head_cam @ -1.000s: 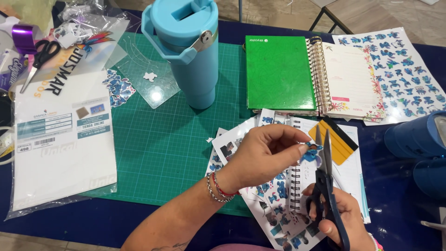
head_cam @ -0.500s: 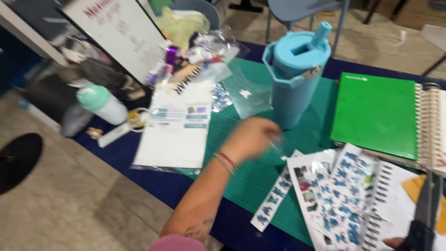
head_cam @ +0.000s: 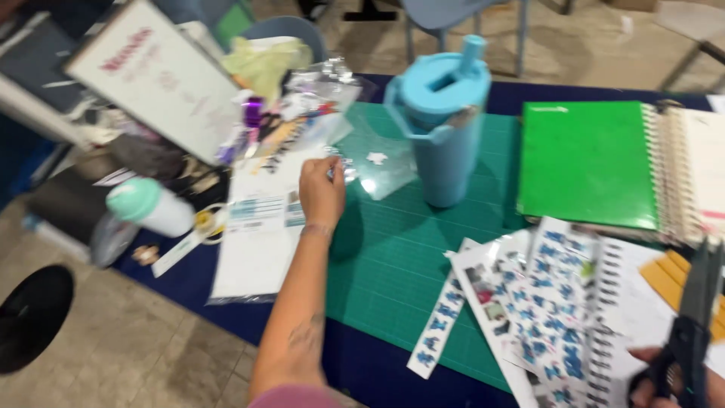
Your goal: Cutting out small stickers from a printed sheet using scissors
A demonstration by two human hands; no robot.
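- The left hand (head_cam: 322, 190) reaches out over the left edge of the green mat (head_cam: 408, 249), fingers drawn together as if pinching a small sticker cutout (head_cam: 337, 168); the blur hides how firm the pinch is.
- That cutout looks like thin, glossy paper: very light, limp, easy to crease or tear, so a fingertip pinch at its edge suits it best.
- Just past the fingers lies a clear plastic sleeve (head_cam: 377, 168), likely slippery, with a white paper packet (head_cam: 260, 227) beside the wrist.
- The right hand (head_cam: 672, 378), at the near right corner of the table (head_cam: 362, 363), is closed through the handles of black scissors (head_cam: 695, 332), blades pointing up.
- Sticker sheets (head_cam: 544, 302) and a cut strip (head_cam: 438, 325) rest near the mat's near edge; a blue tumbler (head_cam: 442, 121) stands on the mat, a green notebook (head_cam: 585, 162) to its right.
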